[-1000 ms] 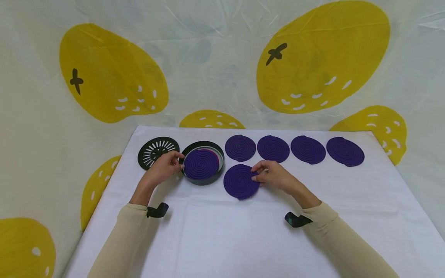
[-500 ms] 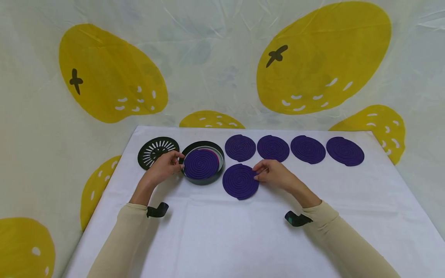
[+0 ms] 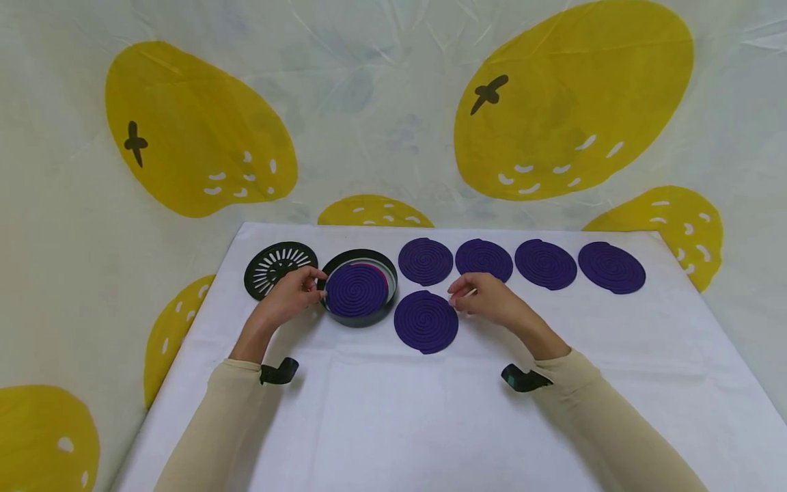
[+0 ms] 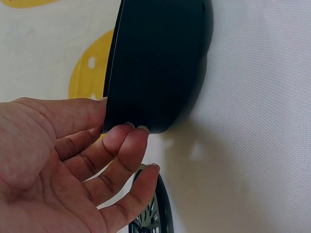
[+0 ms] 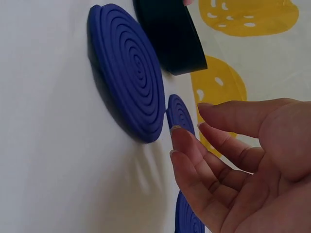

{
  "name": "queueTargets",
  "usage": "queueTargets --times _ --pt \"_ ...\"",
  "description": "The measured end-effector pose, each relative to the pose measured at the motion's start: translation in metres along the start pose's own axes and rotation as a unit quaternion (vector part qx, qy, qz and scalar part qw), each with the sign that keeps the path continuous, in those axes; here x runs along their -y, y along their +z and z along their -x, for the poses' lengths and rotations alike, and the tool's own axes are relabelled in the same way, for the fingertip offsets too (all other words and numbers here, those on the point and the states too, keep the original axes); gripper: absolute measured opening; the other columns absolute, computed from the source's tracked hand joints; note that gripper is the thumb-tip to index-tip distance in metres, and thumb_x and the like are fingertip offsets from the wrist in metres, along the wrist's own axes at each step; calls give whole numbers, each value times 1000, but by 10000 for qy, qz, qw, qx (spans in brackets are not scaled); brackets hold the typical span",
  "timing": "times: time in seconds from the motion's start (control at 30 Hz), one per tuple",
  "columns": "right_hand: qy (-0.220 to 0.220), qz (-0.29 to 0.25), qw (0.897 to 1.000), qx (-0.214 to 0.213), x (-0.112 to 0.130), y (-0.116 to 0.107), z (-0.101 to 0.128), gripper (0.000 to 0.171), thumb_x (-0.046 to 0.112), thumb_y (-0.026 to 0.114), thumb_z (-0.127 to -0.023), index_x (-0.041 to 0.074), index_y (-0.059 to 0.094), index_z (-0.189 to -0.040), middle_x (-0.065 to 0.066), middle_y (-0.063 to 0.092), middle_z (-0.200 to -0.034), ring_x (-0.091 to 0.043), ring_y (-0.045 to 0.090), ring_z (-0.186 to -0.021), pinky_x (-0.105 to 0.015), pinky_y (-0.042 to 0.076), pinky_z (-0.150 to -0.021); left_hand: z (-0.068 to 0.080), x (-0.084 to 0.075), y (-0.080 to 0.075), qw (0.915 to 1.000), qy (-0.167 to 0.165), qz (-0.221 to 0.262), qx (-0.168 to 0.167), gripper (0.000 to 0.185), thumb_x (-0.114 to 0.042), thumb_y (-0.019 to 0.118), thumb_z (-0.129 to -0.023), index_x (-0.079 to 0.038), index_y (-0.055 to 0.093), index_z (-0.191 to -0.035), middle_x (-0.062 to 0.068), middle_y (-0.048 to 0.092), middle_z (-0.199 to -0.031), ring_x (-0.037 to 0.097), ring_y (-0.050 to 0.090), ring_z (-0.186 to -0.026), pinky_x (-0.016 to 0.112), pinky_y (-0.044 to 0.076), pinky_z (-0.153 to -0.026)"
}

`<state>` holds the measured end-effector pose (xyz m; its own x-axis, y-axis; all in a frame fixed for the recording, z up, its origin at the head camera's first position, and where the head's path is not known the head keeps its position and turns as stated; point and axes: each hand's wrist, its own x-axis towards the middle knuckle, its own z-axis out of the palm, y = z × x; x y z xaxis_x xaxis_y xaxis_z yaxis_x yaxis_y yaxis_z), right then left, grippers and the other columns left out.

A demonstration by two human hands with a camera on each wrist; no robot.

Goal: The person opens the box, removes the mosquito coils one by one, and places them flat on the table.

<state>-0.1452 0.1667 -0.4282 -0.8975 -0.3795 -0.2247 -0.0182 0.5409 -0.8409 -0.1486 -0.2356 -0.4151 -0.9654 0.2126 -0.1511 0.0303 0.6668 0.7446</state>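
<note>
In the head view my left hand [image 3: 296,295] pinches the left edge of a round dark tin [image 3: 393,270]. The left wrist view shows the thumb at its rim and fingertips against the dark side wall [image 4: 158,63]. A purple spiral mosquito coil [image 3: 356,291] lies in the tin, over something pale and pink that is mostly covered. Just right of the tin, another purple mosquito coil [image 3: 425,322] lies flat on the white cloth. My right hand [image 3: 488,301] hovers beside that coil's upper right edge, fingers loosely bent and apart from it, with nothing between them [image 5: 228,160].
A black slotted round lid [image 3: 261,270] lies left of the tin, partly behind my left hand. Along the table's back edge several more purple coils [image 3: 425,262] lie in a row, the last one [image 3: 611,268] far right. A fruit-patterned cloth [image 3: 381,137] hangs behind the table.
My right hand has let go of the near coil and lifted slightly up and away from its edge. The left hand and the tin have stayed in place.
</note>
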Motion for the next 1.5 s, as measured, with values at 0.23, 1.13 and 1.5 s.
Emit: queueTargets --times 0.23,1.13,1.5 --pt "-68 -168 9998 -33 15 7 -9 30 7 68 -91 -6 66 -118 -13 68 -100 -18 66 -86 -32 58 -78 0 -1 1 10000 -53 -27 -1 35 -8 68 -95 -2 61 -128 7 53 -90 21 50 -79 33 43 -67" --pt "-711 -791 9943 -47 59 37 -46 27 7 72 -92 -6 67 -115 -16 70 -102 -19 67 -88 -28 57 -80 -1 0 1 9999 -85 -117 -41 35 -9 69 -95 -2 61 -128 7 53 -88 20 50 -77 33 43 -65" --pt "-970 -887 9913 14 65 46 -58 31 7 70 -91 -6 66 -119 -13 70 -107 -19 67 -91 -30 57 -82 -1 -2 0 9999 -109 -115 -42 35 -9 69 -95 -3 61 -128 7 53 -88 20 50 -77 33 43 -65"
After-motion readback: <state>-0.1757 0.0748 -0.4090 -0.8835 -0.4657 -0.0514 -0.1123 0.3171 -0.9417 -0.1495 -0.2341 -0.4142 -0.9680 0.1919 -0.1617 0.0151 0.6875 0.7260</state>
